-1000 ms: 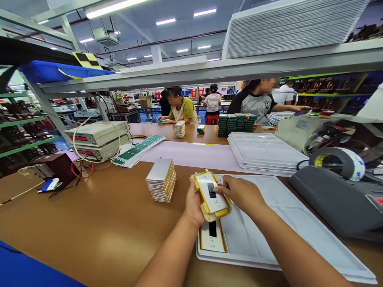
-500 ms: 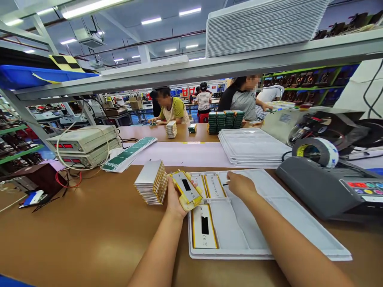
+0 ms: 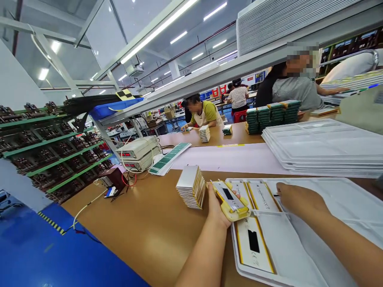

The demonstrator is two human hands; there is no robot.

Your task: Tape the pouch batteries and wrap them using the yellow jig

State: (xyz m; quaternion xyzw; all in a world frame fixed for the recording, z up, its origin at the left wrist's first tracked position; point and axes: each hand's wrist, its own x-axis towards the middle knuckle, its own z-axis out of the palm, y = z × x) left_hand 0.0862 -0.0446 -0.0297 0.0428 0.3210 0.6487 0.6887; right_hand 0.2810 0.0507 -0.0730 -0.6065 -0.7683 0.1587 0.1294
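My left hand [image 3: 216, 205] grips a flat white battery pack [image 3: 226, 191] with yellow edges and a black patch, seated in a cream-coloured holder [image 3: 239, 214]. Over the white tray [image 3: 289, 231], my right hand [image 3: 301, 199] is closed in a pinch, and a small black piece, perhaps tape, shows at its fingertips. Several like battery packs lie in the tray: one [image 3: 262, 196] in the back row just left of my right hand, another [image 3: 254, 245] at the front left with a black patch. Left of my left hand stands a stack of packs [image 3: 190, 187].
A stack of white trays [image 3: 317, 147] stands behind the tray. Green-and-white sheets [image 3: 170, 158] and grey instruments [image 3: 139, 151] are at the back left. Across the bench, co-workers sit near green stacks [image 3: 272, 117]. An overhead shelf [image 3: 209, 81] crosses above.
The camera view has turned left and tilted, so the bench appears shifted right and more blue floor shows. Both hands keep nearly the same pose, each with the same hold.
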